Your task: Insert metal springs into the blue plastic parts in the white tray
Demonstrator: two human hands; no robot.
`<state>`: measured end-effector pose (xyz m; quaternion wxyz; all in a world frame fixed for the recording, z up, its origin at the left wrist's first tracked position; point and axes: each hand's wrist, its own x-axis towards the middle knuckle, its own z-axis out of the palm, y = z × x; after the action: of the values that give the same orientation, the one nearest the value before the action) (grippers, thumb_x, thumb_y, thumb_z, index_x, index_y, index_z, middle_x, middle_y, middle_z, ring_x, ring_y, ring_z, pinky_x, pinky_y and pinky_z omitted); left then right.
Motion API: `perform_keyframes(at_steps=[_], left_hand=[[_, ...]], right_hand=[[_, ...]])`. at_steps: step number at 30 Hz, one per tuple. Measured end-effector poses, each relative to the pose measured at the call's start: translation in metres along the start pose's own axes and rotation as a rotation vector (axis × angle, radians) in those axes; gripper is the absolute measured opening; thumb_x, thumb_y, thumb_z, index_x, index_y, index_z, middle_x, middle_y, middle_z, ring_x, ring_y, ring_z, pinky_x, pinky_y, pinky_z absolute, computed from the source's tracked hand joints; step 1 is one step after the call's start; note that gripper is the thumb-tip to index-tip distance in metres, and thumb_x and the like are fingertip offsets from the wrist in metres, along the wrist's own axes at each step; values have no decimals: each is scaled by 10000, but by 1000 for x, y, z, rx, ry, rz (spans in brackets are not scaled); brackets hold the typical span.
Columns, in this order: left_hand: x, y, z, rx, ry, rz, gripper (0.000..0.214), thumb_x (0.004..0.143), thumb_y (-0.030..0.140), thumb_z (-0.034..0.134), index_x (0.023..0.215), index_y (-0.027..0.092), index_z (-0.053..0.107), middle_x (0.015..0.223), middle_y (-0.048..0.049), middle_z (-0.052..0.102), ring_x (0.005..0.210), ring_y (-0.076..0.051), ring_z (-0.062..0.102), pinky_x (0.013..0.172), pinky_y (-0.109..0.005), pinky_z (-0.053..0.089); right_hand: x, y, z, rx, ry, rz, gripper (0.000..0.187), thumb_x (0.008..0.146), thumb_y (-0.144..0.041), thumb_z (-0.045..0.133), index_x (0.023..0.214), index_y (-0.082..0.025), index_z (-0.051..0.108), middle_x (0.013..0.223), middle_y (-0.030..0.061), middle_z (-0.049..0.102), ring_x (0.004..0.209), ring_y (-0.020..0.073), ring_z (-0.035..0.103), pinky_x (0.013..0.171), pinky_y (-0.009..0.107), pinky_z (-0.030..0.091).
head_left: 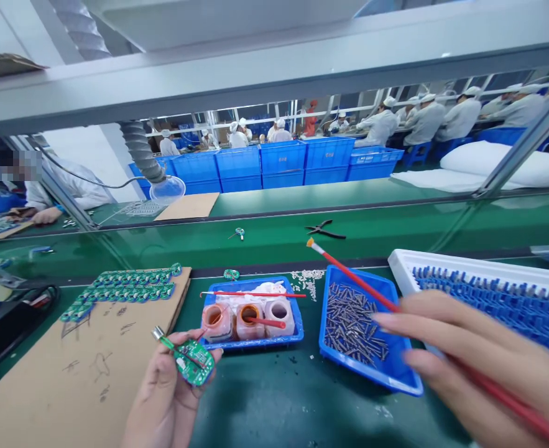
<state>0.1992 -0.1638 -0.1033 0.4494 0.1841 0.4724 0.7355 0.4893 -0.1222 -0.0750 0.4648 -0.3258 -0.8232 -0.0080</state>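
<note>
Just beyond the left hand (165, 392), a blue tray (265, 342) carries three small open jars. The jar (218, 331) nearest to this hand looks orange-red inside; the middle jar (244, 331) looks amber, and a red stick (274, 323) leans in it. The third jar (283, 325), farthest from this hand, is dark inside, so I cannot tell its content. Behind the jars is a crumpled white cloth (272, 289), and a thin red rod (250, 294) lies across the tray.

Beside the right hand (479, 354), on its left, a blue bin (372, 373) holds many dark, ridged metal pieces (351, 323). Beyond this hand, a white tray (470, 269) is filled with blue parts (484, 305).

To the left of the left hand, a cardboard sheet (69, 386) bears rows of green boards (129, 292) and some dark handwriting, which I cannot read.

The left hand pinches a green circuit board (194, 362) between thumb and fingers, above the bench (274, 404). Its long axis slants: the metal end points to the upper left, the rounded end to the lower right. The right hand, somewhat blurred, grips a red brush (358, 283) with closed fingers; the bristles point forward and left, apart from the board.
</note>
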Motion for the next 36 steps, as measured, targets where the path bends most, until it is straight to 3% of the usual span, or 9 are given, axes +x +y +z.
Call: perform_keyframes(at_steps=[3, 5, 10, 16, 21, 30, 36], left_hand=[[2, 1, -2, -4, -10, -18, 321, 508, 406, 817, 727, 205, 697, 794, 8, 741, 677, -212, 706, 572, -202, 584], [1, 0, -3, 8, -18, -9, 327, 517, 412, 812, 741, 199, 708, 789, -3, 741, 698, -208, 705, 601, -201, 583], [-2, 0, -6, 3, -13, -12, 316, 570, 425, 781, 789, 210, 705, 775, -7, 747, 719, -181, 705, 627, -163, 566], [-3, 0, -8, 8, 2, -38, 353, 605, 401, 769, 903, 227, 695, 838, -54, 757, 734, -179, 705, 631, -157, 558], [4, -1, -15, 33, -61, -110, 472, 596, 351, 789, 1037, 228, 675, 948, -59, 741, 828, -196, 691, 694, -184, 561], [1, -2, -6, 62, -22, -107, 499, 605, 331, 786, 1081, 244, 663, 925, -40, 745, 805, -171, 688, 674, -145, 543], [2, -1, -8, 48, -42, -100, 448, 625, 311, 775, 1058, 255, 676, 920, -39, 746, 850, -186, 683, 705, -160, 546]], right_hand=[[26, -14, 41, 103, -197, -59, 422, 1073, -499, 302, 1176, -132, 482, 919, 79, 483, 782, 241, 485, 669, 344, 430], [36, -16, 64, 145, -263, -80, 524, 1047, -551, 254, 1127, -98, 504, 878, 80, 482, 764, 262, 443, 657, 378, 399], [50, -20, 88, 250, -321, -177, 546, 1094, -409, 123, 946, -101, 548, 805, 67, 497, 710, 240, 409, 632, 348, 340], [65, -20, 78, 308, -114, -188, 383, 1121, -337, 208, 927, -134, 469, 810, 20, 469, 694, 190, 409, 645, 305, 312], [69, -22, 64, 281, -103, -149, 353, 1122, -346, 240, 930, -153, 466, 804, 13, 461, 693, 181, 426, 654, 290, 333], [62, -31, 45, 348, 3, -181, 270, 1119, -281, 329, 946, -139, 480, 756, 22, 469, 620, 168, 417, 583, 292, 333], [47, -31, 34, 375, -116, -166, 257, 1118, -267, 320, 944, -160, 474, 778, 26, 488, 627, 182, 443, 604, 321, 352]])
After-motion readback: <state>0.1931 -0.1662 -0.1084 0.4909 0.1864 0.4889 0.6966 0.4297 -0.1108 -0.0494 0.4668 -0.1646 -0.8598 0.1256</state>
